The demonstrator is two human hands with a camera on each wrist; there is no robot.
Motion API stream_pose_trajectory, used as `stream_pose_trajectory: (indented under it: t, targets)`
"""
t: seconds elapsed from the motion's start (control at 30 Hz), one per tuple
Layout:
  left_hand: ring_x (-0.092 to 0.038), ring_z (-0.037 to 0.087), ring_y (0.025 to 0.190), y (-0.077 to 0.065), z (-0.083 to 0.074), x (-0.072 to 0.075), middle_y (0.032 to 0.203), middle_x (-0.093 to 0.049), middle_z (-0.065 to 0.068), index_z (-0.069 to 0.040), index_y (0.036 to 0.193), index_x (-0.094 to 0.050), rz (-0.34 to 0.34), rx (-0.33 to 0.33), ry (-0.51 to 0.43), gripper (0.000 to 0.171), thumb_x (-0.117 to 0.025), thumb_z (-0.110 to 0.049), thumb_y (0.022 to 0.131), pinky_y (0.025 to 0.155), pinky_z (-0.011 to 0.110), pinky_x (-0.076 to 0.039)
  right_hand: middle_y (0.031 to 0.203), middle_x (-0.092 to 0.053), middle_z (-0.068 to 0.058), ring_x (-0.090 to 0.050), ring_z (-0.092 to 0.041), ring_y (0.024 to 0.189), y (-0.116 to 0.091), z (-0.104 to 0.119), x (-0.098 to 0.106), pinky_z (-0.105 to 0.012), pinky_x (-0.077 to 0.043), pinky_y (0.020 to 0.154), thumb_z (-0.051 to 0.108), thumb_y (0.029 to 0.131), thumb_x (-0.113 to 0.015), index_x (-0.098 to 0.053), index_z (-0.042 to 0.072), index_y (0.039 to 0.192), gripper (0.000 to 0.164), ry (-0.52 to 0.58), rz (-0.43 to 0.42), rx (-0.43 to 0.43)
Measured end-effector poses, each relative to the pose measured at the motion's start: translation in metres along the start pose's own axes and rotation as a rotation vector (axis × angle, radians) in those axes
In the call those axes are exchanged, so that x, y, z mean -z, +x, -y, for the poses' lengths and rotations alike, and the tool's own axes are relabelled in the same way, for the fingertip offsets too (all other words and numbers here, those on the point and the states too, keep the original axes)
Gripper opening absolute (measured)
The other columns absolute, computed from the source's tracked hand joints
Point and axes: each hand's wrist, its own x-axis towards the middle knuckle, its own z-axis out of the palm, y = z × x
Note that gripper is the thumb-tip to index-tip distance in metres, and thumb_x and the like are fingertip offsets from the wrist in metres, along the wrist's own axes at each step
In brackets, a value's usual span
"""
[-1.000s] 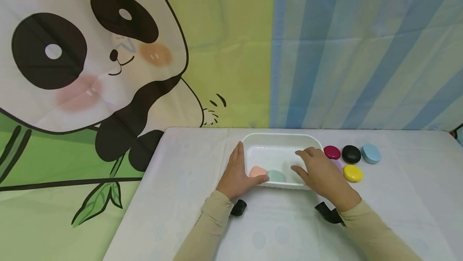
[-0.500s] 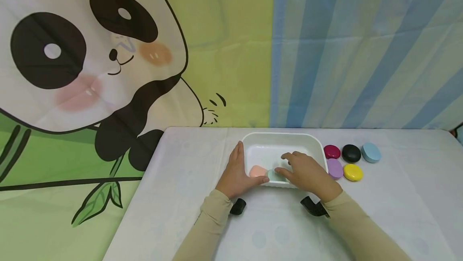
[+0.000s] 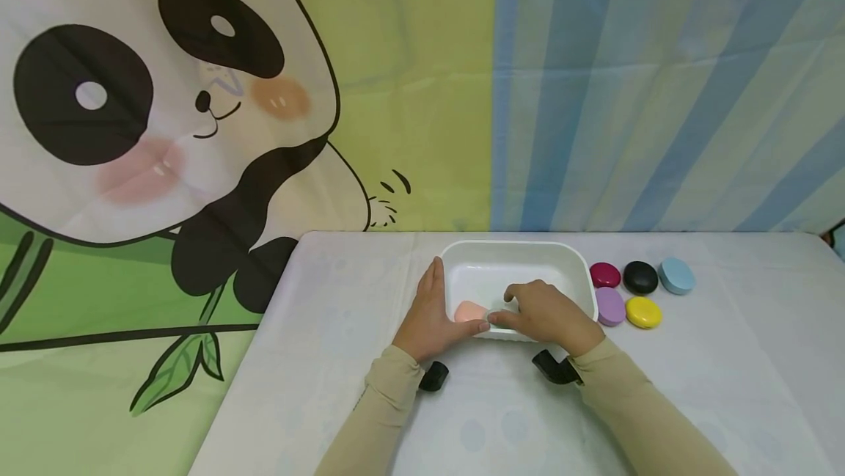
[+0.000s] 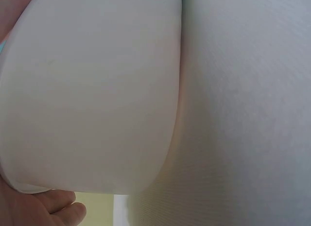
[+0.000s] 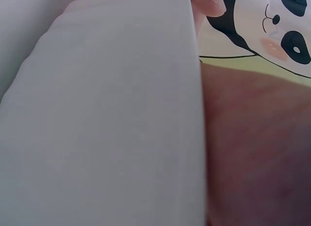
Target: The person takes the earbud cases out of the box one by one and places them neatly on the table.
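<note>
A white plastic tray [image 3: 521, 250] stands on the table, its front wall nearest me. My left hand [image 3: 432, 322] grips its left end, with the thumb over the front rim and the fingers along the outer side. My right hand [image 3: 548, 315] reaches over the front rim into the tray, with a gap between thumb and index finger. Beneath that hand lies a mint-green rounded piece [image 3: 507, 325], mostly hidden by it. Left of it, near my left thumb, lies a peach rounded piece [image 3: 470, 311]. The tray wall [image 4: 92, 90] fills much of the left wrist view.
Just right of the tray lie several smooth rounded pieces: crimson [image 3: 605, 275], black [image 3: 640, 278], light blue [image 3: 676, 276], purple [image 3: 610, 306] and yellow [image 3: 643, 312]. A white cloth [image 3: 356, 300] covers the table. Behind hangs a panda-printed curtain [image 3: 409, 94].
My right hand has moved left and down from beside the purple piece to over the mint-green piece, uncovering the purple one. My left hand has stayed on the tray.
</note>
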Motion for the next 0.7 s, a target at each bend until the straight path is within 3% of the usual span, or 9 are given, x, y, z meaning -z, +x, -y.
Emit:
stream_pose_trajectory:
  t: [0.13, 0.43, 0.7]
  targets:
    - [-0.008, 0.023, 0.153, -0.0002, -0.0003, 0.0, 0.169, -0.003, 0.011, -0.007, 0.162, 0.002, -0.007, -0.006, -0.001, 0.137, -0.073, -0.077, 0.07, 0.117, 0.048, -0.03, 0.068, -0.064, 0.004, -0.058, -0.011, 0.068, 0.0023, 0.0006, -0.0006, -0.036, -0.052, 0.07, 0.043, 0.091, -0.073, -0.07, -0.002, 0.109, 0.048, 0.017, 0.006, 0.02]
    - [-0.006, 0.02, 0.154, 0.0, 0.0012, 0.0003, 0.169, -0.002, 0.011, -0.01, 0.162, 0.005, 0.001, -0.013, 0.006, 0.137, -0.07, -0.079, 0.071, 0.118, 0.047, -0.028, 0.062, -0.058, 0.008, -0.052, -0.01, 0.064, 0.0058, 0.0026, -0.0036, -0.031, -0.048, 0.063, 0.038, 0.087, -0.077, -0.072, 0.002, 0.097, 0.037, 0.038, -0.018, 0.051]
    - [-0.004, 0.019, 0.154, -0.0001, 0.0011, 0.0, 0.169, -0.001, 0.01, -0.015, 0.161, 0.009, 0.009, -0.004, 0.009, 0.136, -0.068, -0.082, 0.071, 0.118, 0.046, -0.027, 0.069, -0.063, 0.007, -0.054, -0.009, 0.065, 0.0049, 0.004, -0.0006, -0.031, -0.048, 0.063, 0.036, 0.089, -0.075, -0.072, 0.007, 0.091, 0.029, 0.068, 0.005, 0.057]
